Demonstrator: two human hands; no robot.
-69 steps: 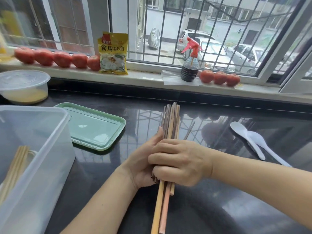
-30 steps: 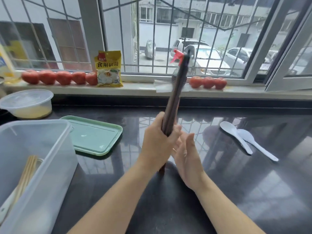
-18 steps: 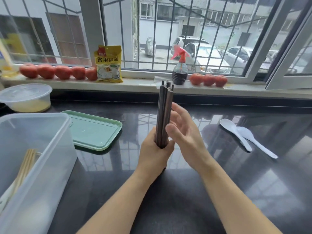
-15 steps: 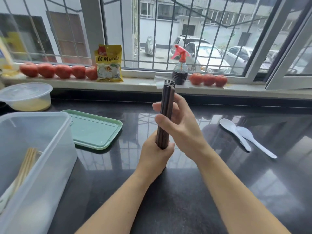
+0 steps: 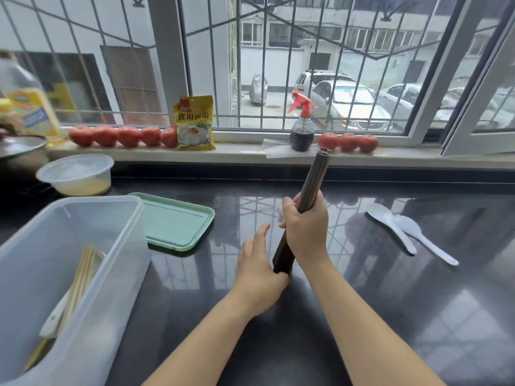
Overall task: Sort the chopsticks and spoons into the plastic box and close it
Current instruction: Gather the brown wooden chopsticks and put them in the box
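Observation:
My right hand (image 5: 306, 229) grips a bundle of dark chopsticks (image 5: 317, 174) around its middle. The bundle stands on end on the black counter (image 5: 362, 316) and leans up to the right. My left hand (image 5: 256, 268) lies open beside the bundle's lower end, fingers straight, touching it near the bottom. The clear plastic box (image 5: 119, 274) stands open at the left, with light wooden chopsticks (image 5: 83, 271) and a white spoon (image 5: 55, 316) inside. Its green lid (image 5: 175, 221) lies flat behind it. Two white spoons (image 5: 390, 227) (image 5: 426, 240) lie on the counter to the right.
A lidded round container (image 5: 75, 174) sits at the back left beside a pan (image 5: 19, 146). On the windowsill stand tomatoes (image 5: 128, 136), a yellow packet (image 5: 195, 123), a red-topped spray bottle (image 5: 302, 126) and an oil bottle (image 5: 28, 107).
The bundle was gathered flat, then stood upright in my left hand. Now my right hand has closed round it, my left hand has let go, and the bundle leans right.

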